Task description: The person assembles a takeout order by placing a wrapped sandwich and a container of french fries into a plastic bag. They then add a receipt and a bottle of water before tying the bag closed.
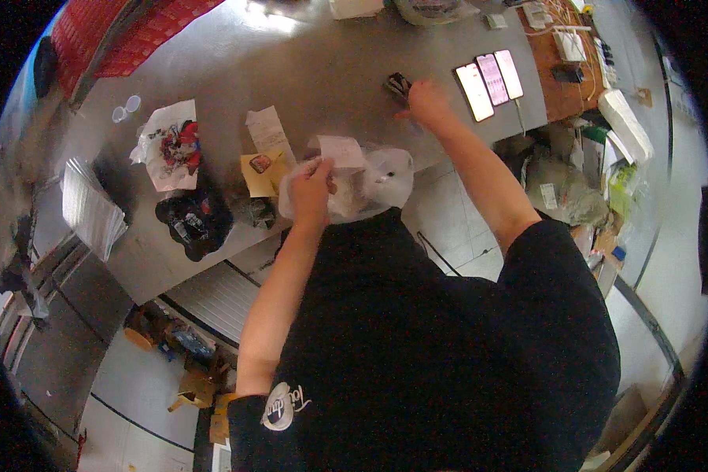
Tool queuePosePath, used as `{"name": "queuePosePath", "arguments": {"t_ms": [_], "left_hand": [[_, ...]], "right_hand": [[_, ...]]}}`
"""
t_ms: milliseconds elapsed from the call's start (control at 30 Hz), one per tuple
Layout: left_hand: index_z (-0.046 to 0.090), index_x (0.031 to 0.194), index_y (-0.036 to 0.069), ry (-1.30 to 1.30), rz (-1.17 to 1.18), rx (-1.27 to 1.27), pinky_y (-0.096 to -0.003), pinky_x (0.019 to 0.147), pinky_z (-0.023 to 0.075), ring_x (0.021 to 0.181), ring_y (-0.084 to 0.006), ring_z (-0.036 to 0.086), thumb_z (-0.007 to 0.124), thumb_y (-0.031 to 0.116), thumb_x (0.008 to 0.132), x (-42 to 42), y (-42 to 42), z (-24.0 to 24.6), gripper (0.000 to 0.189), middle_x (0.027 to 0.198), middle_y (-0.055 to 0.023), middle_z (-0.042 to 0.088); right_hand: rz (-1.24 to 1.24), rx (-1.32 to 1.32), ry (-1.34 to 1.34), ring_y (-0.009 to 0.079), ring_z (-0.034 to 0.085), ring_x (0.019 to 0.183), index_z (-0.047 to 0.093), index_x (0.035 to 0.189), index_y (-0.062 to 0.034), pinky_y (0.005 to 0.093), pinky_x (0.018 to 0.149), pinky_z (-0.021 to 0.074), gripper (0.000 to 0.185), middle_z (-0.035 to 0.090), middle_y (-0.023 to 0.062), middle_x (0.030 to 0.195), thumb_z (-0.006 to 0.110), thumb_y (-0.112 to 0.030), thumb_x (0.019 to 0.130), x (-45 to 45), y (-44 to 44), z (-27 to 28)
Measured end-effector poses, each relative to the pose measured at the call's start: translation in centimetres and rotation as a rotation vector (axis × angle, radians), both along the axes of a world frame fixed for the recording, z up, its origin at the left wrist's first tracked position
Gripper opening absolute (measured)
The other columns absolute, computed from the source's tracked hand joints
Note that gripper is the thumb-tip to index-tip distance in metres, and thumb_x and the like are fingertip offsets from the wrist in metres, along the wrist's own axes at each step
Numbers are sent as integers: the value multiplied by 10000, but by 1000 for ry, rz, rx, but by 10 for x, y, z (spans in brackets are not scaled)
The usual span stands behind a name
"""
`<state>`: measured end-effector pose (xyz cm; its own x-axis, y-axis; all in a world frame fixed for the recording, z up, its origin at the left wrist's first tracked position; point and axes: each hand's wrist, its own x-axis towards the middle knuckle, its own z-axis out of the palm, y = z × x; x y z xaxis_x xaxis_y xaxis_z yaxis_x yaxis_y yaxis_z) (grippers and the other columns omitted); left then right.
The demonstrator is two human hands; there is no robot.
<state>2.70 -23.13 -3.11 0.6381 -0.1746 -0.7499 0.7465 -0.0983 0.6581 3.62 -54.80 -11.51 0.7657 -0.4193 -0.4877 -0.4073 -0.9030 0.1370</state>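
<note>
My left hand (311,192) pinches the edge of a clear plastic bag (389,177) at the table's near edge. A white paper slip (341,152) lies over the bag, beside my fingertips. My right hand (428,105) reaches out to the right and is at a small dark object (398,85), which looks like a stapler; blur hides how firmly it is held. Left of the bag lie a yellow paper (262,174) with a dark red item on it, and another written slip (269,131).
Three lit phones (491,82) lie at right on the grey table (342,71). At left are a white sheet with red and black pieces (177,147), a black bag (194,227) and a stack of silvery sheets (91,206). Cables and chargers (569,44) cover a brown board.
</note>
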Motion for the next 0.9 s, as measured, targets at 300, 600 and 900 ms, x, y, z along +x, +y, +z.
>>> {"name": "queuePosePath", "arguments": {"t_ms": [300, 600, 900], "left_hand": [[731, 1010, 12, 58, 64, -105, -250, 577, 383, 655, -78, 511, 695, 198, 963, 3, 0, -5, 196, 773, -6, 624], [741, 1062, 22, -118, -36, -35, -297, 623, 447, 697, -122, 580, 711, 275, 965, 0, 3, -17, 273, 867, -26, 711], [686, 944, -47, -179, -218, 137, -368, 706, 504, 777, -186, 638, 679, 267, 947, -1, 4, -17, 314, 863, -95, 709]], "right_hand": [[-699, 1241, -267, 181, 697, 955, 581, 1257, -26, 361, 849, 562, 546, 746, 77, 982, 845, -297, 864, -78, 48, 177], [-628, 1340, -83, 216, 695, 957, 593, 1291, 31, 350, 886, 545, 505, 739, 142, 1043, 765, -240, 900, -127, 168, 148], [-909, 1368, 29, 155, 646, 782, 709, 1066, -3, 349, 647, 511, 352, 714, 65, 903, 704, -339, 961, -86, 166, 104]]}}
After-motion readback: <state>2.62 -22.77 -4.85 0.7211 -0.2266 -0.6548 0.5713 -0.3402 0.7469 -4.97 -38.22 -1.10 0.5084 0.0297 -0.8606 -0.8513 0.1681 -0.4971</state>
